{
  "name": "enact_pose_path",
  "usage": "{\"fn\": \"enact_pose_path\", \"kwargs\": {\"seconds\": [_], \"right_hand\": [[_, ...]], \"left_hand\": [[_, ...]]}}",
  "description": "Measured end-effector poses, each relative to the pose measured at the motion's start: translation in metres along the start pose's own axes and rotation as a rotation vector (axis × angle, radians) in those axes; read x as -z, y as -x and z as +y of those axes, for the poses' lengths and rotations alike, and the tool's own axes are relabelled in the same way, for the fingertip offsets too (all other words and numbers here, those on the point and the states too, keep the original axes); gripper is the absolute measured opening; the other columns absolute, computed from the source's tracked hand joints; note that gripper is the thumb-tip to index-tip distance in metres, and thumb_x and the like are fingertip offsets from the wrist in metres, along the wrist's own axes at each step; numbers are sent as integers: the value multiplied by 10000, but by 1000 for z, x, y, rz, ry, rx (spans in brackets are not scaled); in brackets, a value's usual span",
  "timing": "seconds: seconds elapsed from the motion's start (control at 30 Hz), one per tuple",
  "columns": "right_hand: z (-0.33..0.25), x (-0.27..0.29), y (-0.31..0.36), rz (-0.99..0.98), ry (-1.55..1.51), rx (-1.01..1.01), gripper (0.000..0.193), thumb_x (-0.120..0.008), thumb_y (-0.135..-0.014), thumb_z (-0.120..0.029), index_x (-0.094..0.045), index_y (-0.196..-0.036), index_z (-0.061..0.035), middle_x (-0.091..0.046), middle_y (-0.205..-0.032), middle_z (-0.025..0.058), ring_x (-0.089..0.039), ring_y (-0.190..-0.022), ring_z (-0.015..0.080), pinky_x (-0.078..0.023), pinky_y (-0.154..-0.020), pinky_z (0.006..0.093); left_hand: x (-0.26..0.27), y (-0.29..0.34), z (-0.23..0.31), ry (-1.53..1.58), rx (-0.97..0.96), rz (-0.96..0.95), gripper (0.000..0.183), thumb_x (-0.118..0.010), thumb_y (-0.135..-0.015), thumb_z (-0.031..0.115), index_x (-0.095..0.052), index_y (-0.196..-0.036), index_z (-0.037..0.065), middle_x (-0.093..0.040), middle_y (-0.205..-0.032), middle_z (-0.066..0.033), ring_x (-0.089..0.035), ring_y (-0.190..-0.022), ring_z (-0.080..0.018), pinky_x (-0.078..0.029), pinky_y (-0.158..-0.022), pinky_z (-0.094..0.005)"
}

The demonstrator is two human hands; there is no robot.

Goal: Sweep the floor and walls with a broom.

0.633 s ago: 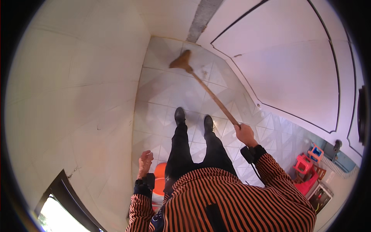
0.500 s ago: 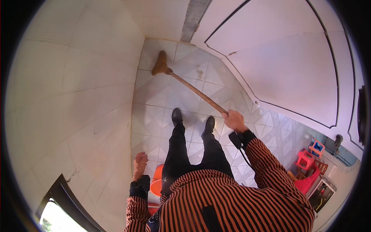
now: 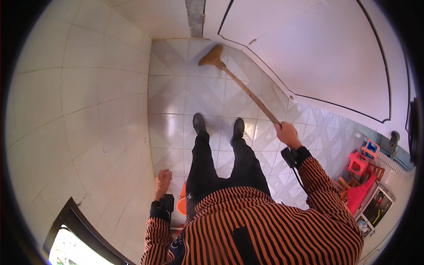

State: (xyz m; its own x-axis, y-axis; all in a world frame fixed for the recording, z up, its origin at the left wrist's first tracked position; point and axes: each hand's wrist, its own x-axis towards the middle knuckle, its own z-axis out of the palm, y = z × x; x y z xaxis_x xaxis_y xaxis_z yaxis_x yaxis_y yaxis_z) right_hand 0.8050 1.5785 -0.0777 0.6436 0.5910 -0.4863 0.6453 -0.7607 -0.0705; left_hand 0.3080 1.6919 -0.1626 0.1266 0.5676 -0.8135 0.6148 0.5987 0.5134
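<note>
The right hand (image 3: pixel 288 134) grips a long wooden broom (image 3: pixel 240 84) with tan bristles.

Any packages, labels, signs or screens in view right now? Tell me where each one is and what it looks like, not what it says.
None that I can make out: no package, label, sign or screen shows.
The right hand grips a broom on the tiled floor.
The left hand hangs by an orange tub.
Red and orange plastic stools stand at the far right, unmarked.
</note>
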Motion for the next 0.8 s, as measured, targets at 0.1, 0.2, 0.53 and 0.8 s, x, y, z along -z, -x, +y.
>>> {"fn": "enact_pose_path", "kwargs": {"seconds": [0.1, 0.2, 0.53, 0.8], "right_hand": [[24, 15, 9, 8, -7, 25, 340, -478, -777, -320, -535, -719, 10, -567, -704, 223, -552, -672, 384, -413, -618, 473], [99, 47, 9, 89, 93, 133, 305, -507, -764, -309, -529, -750, -6, -564, -657, 190, -554, -630, 362, -421, -583, 461], [331, 159, 138, 162, -72, 112, 264, -510, -725, -283, -569, -682, -29, -575, -650, 154, -568, -612, 316, -440, -554, 419], [557, 187, 341, 74, -295, -170, 349, -515, -733, -360, -572, -697, -18, -570, -637, 173, -563, -623, 341, -435, -573, 428]], "left_hand": [[-11, -20, 33, -348, -377, 152, 299, -560, -771, 247, -507, -997, 57, -571, -717, -62, -533, -660, -148, -434, -604, -266], [-70, 15, 151, -314, -467, 122, 282, -552, -779, 204, -498, -1011, 53, -571, -802, -88, -539, -717, -192, -442, -646, -292], [-358, 332, 520, -303, -1502, 93, 362, -595, -707, 53, -487, -1051, 11, -486, -1081, -152, -452, -1023, -284, -360, -859, -350], [-680, 627, 640, -290, -2369, -114, 381, -617, -665, 107, -493, -1011, 9, -455, -1104, -167, -414, -1036, -352, -352, -854, -411]]}}
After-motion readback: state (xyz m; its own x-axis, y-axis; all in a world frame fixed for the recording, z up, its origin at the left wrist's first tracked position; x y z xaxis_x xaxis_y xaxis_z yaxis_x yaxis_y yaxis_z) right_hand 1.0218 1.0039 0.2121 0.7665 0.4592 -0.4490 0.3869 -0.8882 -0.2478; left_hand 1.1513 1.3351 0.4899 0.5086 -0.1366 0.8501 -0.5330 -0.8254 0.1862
